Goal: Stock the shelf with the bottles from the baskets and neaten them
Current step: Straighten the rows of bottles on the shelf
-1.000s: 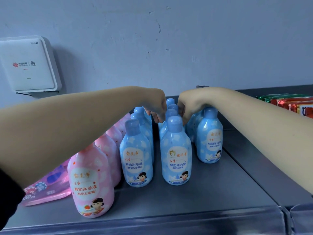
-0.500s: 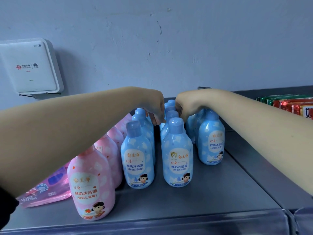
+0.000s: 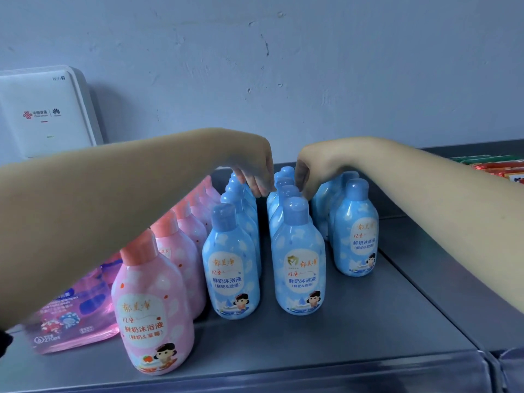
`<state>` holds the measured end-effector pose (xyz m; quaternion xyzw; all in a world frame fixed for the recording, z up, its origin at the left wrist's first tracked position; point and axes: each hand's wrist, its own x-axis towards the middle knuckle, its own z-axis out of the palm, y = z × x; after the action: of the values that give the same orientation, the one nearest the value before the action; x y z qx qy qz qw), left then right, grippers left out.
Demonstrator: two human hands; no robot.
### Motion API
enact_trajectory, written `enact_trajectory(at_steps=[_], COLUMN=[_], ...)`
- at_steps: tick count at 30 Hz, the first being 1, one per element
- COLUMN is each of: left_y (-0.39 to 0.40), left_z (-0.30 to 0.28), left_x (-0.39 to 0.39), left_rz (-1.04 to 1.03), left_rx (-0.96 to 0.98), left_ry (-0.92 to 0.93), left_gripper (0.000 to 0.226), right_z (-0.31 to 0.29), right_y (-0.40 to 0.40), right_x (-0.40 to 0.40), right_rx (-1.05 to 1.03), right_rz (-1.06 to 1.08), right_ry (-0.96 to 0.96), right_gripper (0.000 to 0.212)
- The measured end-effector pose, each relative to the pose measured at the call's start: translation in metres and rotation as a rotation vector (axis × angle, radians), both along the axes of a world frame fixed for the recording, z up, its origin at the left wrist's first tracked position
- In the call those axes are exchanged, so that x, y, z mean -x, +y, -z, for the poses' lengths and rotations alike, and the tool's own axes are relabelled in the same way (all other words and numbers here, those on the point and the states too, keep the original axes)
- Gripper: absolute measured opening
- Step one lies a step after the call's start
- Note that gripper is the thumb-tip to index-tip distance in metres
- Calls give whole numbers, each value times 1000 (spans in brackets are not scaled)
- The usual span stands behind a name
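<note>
Three rows of blue bottles stand on the grey metal shelf (image 3: pixel 368 330): a left row (image 3: pixel 231 268), a middle row (image 3: pixel 299 265) and a right row (image 3: pixel 355 236). A row of pink bottles (image 3: pixel 153 307) runs along their left. My left hand (image 3: pixel 253 171) hangs over the gap between the left and middle rows, fingers pointing down beside the middle row's caps. My right hand (image 3: pixel 310 171) hangs at the other side of those caps with fingers loosely bent. Neither hand plainly holds a bottle; the fingertips are partly hidden behind the caps.
A pink refill pouch (image 3: pixel 71 316) lies flat at the left under my forearm. A white router box (image 3: pixel 42 114) hangs on the wall behind. Red and green packets (image 3: pixel 499 168) lie on the neighbouring shelf at the right. A clear lip (image 3: pixel 283 373) lines the shelf's front edge.
Both hands have drawn slightly apart above the middle blue row, leaving a gap between them. The bottles stand as before.
</note>
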<state>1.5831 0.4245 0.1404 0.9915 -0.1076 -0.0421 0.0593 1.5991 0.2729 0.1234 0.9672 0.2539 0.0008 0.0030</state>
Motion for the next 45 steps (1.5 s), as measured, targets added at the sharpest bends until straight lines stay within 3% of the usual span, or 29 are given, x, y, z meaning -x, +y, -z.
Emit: enact_trajectory(at_steps=[5, 15, 31, 45], left_y=[11, 10, -1, 3], left_z=[-20, -7, 19, 17], left_x=[-9, -45, -74, -75], left_rz=[-5, -18, -19, -42], left_rx=[86, 94, -50, -8], left_ry=[-78, -139, -27, 4], left_gripper=[14, 17, 22, 19], right_z=[-17, -18, 8, 11], right_y=[-9, -1, 6, 12], right_x=[-11, -46, -95, -97], right_rx=[-70, -110, -25, -33], right_rz=[16, 43, 65, -23], right_ry=[-41, -58, 32, 18], right_gripper=[33, 34, 28, 27])
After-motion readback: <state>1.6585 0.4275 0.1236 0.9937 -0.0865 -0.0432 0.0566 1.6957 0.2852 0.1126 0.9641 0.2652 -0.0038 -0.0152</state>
